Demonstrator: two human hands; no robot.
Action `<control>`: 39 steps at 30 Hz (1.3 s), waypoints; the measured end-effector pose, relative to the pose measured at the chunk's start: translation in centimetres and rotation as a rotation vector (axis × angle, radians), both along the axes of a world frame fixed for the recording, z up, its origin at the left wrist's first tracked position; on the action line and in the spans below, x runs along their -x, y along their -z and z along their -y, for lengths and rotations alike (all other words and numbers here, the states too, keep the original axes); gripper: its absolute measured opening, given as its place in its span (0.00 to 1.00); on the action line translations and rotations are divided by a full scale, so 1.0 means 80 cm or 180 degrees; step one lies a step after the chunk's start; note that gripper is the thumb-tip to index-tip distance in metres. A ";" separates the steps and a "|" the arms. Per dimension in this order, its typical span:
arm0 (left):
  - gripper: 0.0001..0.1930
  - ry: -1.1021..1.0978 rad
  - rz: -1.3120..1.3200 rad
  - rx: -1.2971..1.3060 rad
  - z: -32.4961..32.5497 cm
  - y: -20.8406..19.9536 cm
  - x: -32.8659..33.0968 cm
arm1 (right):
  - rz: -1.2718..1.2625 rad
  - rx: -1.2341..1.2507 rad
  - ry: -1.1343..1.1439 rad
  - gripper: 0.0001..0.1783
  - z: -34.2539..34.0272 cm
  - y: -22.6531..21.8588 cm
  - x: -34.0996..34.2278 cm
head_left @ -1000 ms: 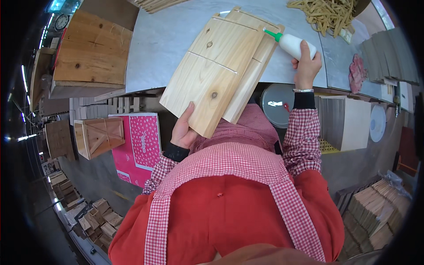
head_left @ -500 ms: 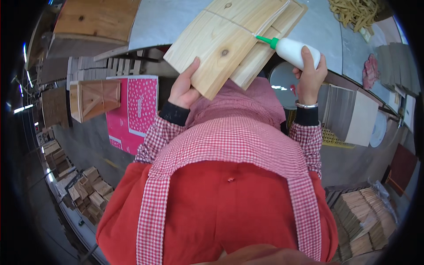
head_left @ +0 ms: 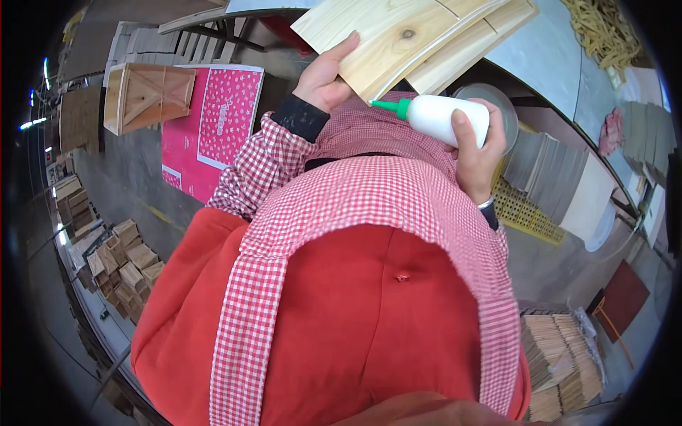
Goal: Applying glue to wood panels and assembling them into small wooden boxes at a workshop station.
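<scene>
Right fingers (head_left: 463,129) curl round a smooth white bottle (head_left: 433,117), green nozzle (head_left: 387,106) at the near corner of a knotty wooden board (head_left: 394,53); left fingers (head_left: 339,53) clasp its edge by the counter (head_left: 550,67). Lower, a pink carton (head_left: 186,149) bears pale lettering.

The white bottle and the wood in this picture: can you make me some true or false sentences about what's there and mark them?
1. The right hand holds the white bottle. True.
2. The bottle's nozzle is red. False: the nozzle is green.
3. The left hand holds a wooden board. True.
4. A white line runs along that board. True.
5. The wooden crate is on the picture's right. False: the crate is on the left.
6. The apron is plain blue. False: the apron has red and white checks.
</scene>
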State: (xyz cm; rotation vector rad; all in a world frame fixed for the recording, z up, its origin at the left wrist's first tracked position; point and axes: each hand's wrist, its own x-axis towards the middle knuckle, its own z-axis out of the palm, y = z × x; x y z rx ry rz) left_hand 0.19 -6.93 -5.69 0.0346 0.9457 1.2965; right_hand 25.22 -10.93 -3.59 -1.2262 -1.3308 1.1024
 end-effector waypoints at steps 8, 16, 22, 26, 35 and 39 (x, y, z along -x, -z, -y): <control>0.26 -0.0151 0.0041 0.0085 0.000 -0.007 -0.008 | 0.0137 -0.0001 0.0075 0.23 0.004 0.000 0.011; 0.27 -0.0100 0.0536 -0.0545 -0.003 -0.011 0.032 | -0.0844 -0.0170 0.0594 0.20 -0.029 -0.009 -0.005; 0.27 -0.0004 0.0458 -0.1284 -0.007 -0.057 0.067 | -0.2000 -0.0437 0.1135 0.26 -0.053 -0.064 -0.048; 0.27 -0.0012 -0.0102 -0.2001 -0.073 -0.174 0.041 | -0.2181 -0.0797 0.1745 0.26 -0.060 -0.082 -0.074; 0.15 0.0548 -0.5271 -0.4772 -0.425 -0.412 -0.121 | -0.1932 -0.0710 0.2010 0.28 -0.058 -0.074 -0.101; 0.38 -0.0764 -0.6031 -0.4412 -0.536 -0.468 -0.191 | -0.1889 -0.0609 0.2225 0.28 -0.062 -0.065 -0.104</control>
